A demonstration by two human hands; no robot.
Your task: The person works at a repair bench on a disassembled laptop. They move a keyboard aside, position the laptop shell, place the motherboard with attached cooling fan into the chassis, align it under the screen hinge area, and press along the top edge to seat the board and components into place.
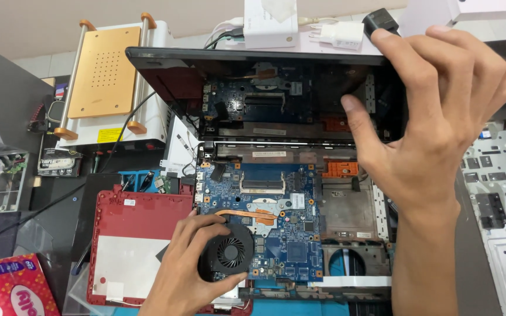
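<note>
An opened laptop base lies in front of me with its blue motherboard point(288, 234) bare. My left hand point(191, 269) grips the round black cooling fan point(228, 253) at the board's lower left; a copper heat pipe point(247, 214) runs from the fan across the board. My right hand point(440, 111) is raised at the right with fingers spread, its fingertips on the right edge of the tilted-up laptop screen point(218, 70), whose glossy face mirrors the board.
A red laptop cover point(136, 216) lies left of the base. A heating plate machine with a copper-coloured top point(103, 70) stands at the back left. White chargers point(338, 32) sit behind the screen, a grey metal keyboard frame point(499, 187) at right, a red tissue pack point(13, 289) at lower left.
</note>
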